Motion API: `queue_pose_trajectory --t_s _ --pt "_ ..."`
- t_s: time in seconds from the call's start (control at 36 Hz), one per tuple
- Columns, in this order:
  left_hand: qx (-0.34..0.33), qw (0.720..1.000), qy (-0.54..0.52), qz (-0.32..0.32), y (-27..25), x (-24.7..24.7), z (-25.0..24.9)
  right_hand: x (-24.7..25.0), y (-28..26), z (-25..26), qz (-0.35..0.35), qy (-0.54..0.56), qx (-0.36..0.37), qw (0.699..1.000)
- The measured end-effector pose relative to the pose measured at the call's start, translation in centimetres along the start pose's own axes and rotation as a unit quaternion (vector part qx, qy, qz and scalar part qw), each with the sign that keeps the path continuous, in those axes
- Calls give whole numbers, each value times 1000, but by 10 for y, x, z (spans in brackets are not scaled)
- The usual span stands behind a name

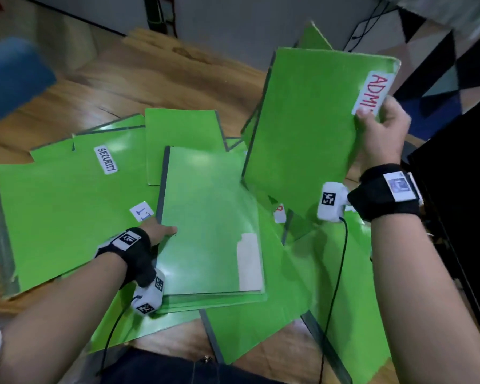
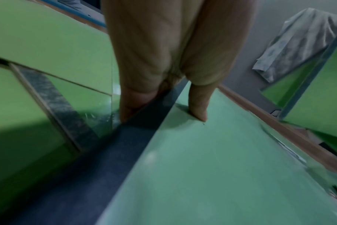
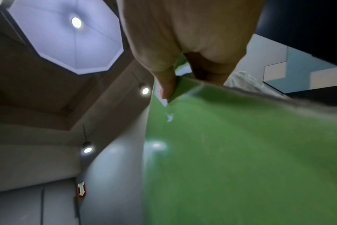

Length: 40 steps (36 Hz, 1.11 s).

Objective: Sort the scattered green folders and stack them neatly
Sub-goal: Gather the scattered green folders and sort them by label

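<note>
Several green folders lie scattered and overlapping on a wooden table [image 1: 155, 70]. My right hand [image 1: 380, 126] holds one folder [image 1: 308, 128] lifted and tilted above the pile, thumb on its white label with red letters "ADMI"; in the right wrist view the thumb [image 3: 166, 88] pinches that folder [image 3: 241, 152] at its top edge. My left hand [image 1: 158, 231] grips the grey-spined left edge of a glossy folder [image 1: 208, 217] atop a small stack in the middle; in the left wrist view the thumb [image 2: 197, 105] lies on its cover [image 2: 212, 167] and the fingers [image 2: 131, 97] curl under the spine. A folder labelled "SECURITY" [image 1: 67, 195] lies left.
A blue blurred object [image 1: 14, 76] sits at the far left of the table. A black surface [image 1: 460, 203] stands along the right edge. Dark cables [image 1: 371, 23] hang behind the table by the grey wall. Bare wood shows at the back left.
</note>
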<state>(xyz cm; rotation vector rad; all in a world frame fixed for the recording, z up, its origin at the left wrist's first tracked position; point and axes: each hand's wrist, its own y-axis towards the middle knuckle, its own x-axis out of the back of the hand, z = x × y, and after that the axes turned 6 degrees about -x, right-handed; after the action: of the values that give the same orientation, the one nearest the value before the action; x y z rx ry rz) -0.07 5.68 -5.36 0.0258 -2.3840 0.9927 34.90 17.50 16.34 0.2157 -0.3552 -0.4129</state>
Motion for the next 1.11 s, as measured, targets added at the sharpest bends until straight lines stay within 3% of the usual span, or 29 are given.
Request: queue_pose_trajectory --t_s 0.17,0.33,0.44,0.53,0.64,0.75,0.86,0.94,1.0,1.11 --pt "8 995 -99 19 14 3 10 13 -2 -18 31 88 -79 993" --pt "51 951 -304 18 4 4 -1 -19 -24 -67 61 76 -198 975" --pt "52 946 -318 22 5 3 -1 -41 -43 -90 101 -44 -171 979" --pt "50 957 -283 52 4 2 0 -48 -45 -93 63 -71 -165 982" --pt "40 963 -259 60 5 1 2 -45 -33 -97 29 -24 -215 976" --pt "39 961 -269 48 8 0 2 -50 -42 -112 34 -63 -263 962" --pt "30 968 -244 46 8 -3 2 -67 -75 -133 65 -119 -355 925" --pt "28 974 -218 59 5 -3 4 -74 -95 -150 80 -174 -470 862" --pt "23 977 -202 63 4 -3 5 -74 -105 -156 126 -193 -515 826" --pt "12 984 -173 48 1 0 4 -75 -116 -159 161 -191 -516 819"
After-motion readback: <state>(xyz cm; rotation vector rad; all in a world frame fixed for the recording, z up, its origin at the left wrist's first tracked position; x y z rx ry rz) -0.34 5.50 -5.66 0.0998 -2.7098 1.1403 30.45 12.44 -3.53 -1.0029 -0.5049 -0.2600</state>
